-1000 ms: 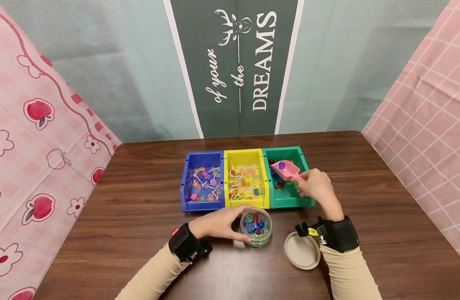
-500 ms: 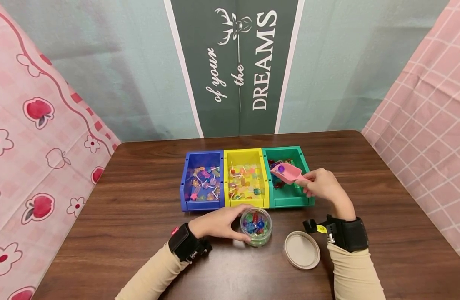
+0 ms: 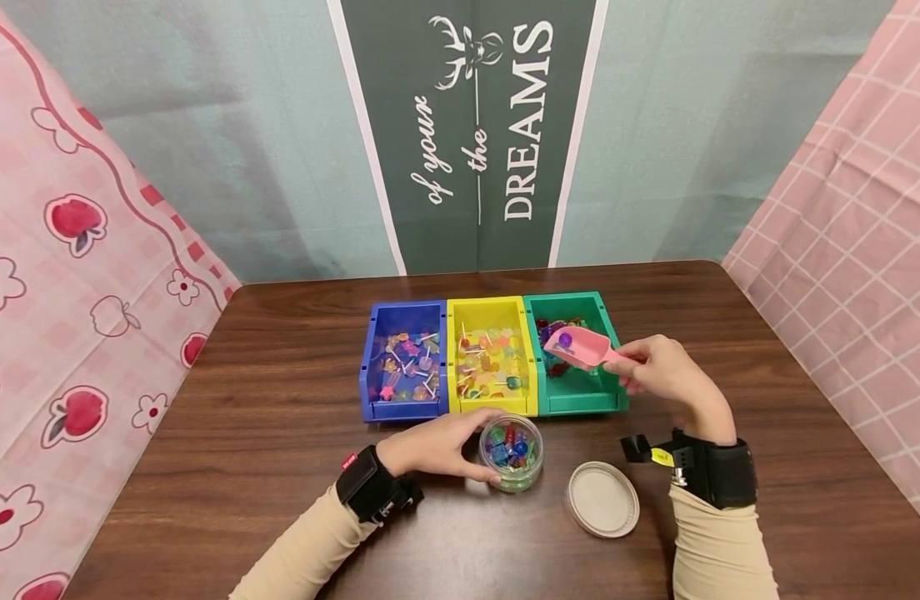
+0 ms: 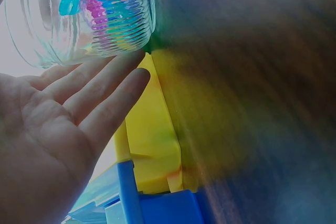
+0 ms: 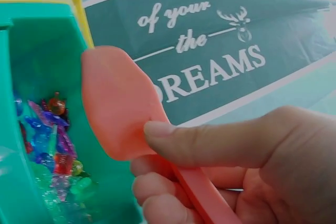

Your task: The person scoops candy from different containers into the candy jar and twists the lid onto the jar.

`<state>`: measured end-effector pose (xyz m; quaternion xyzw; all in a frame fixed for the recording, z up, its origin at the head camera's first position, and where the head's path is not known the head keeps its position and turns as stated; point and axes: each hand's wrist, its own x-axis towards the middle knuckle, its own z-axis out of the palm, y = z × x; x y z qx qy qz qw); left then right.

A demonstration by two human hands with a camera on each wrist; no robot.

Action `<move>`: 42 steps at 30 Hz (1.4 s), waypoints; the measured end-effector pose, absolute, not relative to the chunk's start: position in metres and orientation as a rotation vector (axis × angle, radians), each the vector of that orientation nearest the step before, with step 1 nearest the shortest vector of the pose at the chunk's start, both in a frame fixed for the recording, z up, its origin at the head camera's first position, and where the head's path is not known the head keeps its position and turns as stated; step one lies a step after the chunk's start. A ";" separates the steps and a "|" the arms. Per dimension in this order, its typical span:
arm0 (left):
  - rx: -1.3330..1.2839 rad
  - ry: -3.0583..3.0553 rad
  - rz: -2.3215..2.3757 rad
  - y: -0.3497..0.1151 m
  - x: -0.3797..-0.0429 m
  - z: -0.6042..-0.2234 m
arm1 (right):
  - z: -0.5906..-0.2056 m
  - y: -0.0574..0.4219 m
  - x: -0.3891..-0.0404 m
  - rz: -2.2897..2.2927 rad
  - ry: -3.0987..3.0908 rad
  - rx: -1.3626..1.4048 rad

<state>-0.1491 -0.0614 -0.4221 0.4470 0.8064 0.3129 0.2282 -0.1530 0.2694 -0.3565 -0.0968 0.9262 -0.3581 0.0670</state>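
My right hand (image 3: 658, 367) grips the handle of a small pink scoop (image 3: 591, 348), thumb along its top in the right wrist view. A round purple bead (image 3: 565, 340) lies in the scoop's bowl, over the green bin (image 3: 583, 403). Inside that bin is a pile of colourful translucent beads (image 5: 62, 153). My left hand (image 3: 433, 447) holds a clear round jar (image 3: 518, 482) from its left side, thumb on the near side and fingers on the far side. Ribbed walls and mixed coloured beads inside it show in the left wrist view.
Left of the green bin, a yellow bin (image 3: 495, 406) and a blue bin (image 3: 404, 411) adjoin in a row, both with lollipop-shaped and other small charms. A pale round lid (image 3: 604, 500) lies on the brown wooden table (image 3: 295, 400), right of the jar. Fabric curtains surround the table.
The right hand has drawn back to the right, and the scoop with its purple bead has shifted slightly rightward over the green bin. The left hand and jar stay in place.
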 end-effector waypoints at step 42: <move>1.215 2.219 0.856 -0.061 -0.149 -0.422 | -0.334 0.250 -0.131 -1.125 2.288 -0.862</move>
